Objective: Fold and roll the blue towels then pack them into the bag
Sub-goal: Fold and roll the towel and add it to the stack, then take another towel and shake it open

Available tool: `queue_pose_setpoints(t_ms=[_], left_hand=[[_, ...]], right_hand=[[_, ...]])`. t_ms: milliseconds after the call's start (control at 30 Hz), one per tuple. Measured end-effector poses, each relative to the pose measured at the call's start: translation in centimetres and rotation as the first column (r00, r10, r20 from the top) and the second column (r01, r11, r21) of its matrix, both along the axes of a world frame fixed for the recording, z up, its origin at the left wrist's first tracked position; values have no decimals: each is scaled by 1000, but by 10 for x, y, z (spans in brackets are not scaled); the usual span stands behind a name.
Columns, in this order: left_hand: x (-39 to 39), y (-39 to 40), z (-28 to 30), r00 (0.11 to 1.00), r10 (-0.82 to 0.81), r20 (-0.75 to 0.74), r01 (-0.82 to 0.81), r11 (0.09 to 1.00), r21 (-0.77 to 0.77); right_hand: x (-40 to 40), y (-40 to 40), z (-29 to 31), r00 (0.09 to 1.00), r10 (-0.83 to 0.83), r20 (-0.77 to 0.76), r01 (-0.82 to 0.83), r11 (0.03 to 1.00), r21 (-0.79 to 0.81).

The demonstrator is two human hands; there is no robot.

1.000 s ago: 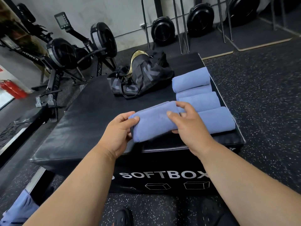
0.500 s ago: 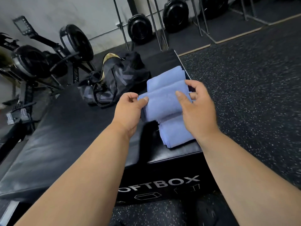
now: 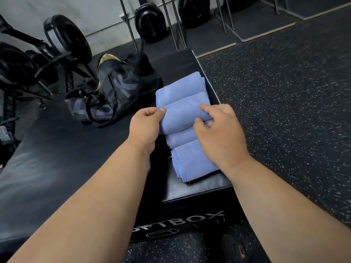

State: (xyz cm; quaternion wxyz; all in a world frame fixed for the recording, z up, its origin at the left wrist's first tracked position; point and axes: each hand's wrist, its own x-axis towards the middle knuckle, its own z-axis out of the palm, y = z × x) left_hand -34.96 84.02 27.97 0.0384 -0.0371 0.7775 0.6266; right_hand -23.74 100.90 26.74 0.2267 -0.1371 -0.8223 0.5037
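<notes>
Setting a rolled blue towel (image 3: pixel 183 118) down into the row, from the look of it. Head view, the only one: left hand (image 3: pixel 145 128) pinches the roll's left end between thumb and fingers, right hand (image 3: pixel 218 133) is curled over its right end, so both are grasping the same towel. It sits on or just above the other rolled towels (image 3: pixel 191 160), lined up along the right side of the black soft box (image 3: pixel 199 188); whether it touches them or hangs just clear, I can't tell. One roll lies farther away, two nearer the person. Bag (image 3: pixel 117 92) lies at the far left of the box top, near the row but apart; its opening isn't clearly readable from here. My take: rolling looks about done, packing not started. To do this step well, keep both ends pinched until the roll is seated in its gap, loose edge tucked underneath, or it'll spring open. Ease fingers off one side at a time. Risk: nudging the neighbours off the right edge.
</notes>
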Motion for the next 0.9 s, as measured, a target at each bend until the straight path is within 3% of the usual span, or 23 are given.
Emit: queue_pose_setpoints(t_ms=[233, 400, 567, 633, 733, 900], left_hand=[[11, -1, 9, 1000, 7, 1, -7, 999, -32], [39, -24, 21, 997, 57, -56, -61, 996, -59], [89, -87, 20, 986, 120, -118, -134, 983, -123], [116, -122, 14, 986, 128, -110, -147, 971, -191], [161, -177, 2, 977, 201, -75, -213, 939, -269], [237, -271, -22, 936, 351, -19, -332, 864, -378]], right_hand=[[7, -5, 0, 1000, -10, -24, 12, 995, 103], [18, -15, 10, 979, -20, -204, 54, 985, 163], [41, -65, 21, 935, 252, -249, -211, 961, 180], [54, -94, 23, 894, 400, -200, -365, 911, 191], [71, -138, 22, 765, 642, -44, -628, 759, 171], [92, -206, 16, 574, 807, 140, -812, 540, 220]])
